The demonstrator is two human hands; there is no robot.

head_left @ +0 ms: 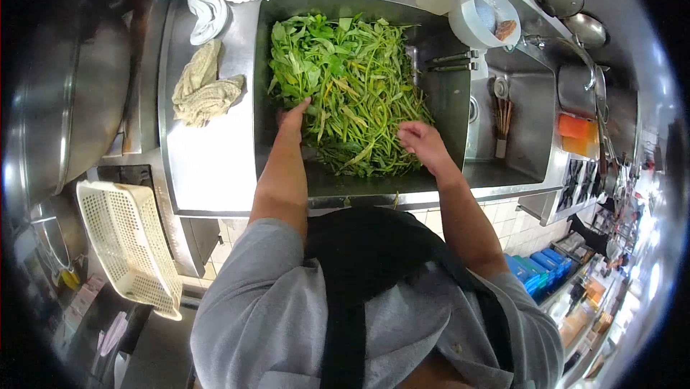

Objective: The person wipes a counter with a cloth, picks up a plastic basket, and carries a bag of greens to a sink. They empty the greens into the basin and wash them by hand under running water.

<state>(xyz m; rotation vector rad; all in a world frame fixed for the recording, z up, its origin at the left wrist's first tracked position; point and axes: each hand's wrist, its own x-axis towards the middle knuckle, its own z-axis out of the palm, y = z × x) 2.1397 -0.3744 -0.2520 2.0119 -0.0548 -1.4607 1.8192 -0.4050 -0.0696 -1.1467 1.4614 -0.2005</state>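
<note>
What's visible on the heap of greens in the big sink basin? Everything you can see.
The heap of greens is a loose, tangled pile of long thin stems and pointed leaves, mostly bright green with some yellowish pieces. Broader leaves show more at upper left, stems more toward the right. It fills much of the metal basin, leaving bare strips right and near. The left hand is at its left edge, thumb against leaves; the right hand is at its right side, contact unclear.

gap right of leafy greens [352, 94], metal bars [453, 62] toward its far end, sink wall [454, 108] alongside
</note>
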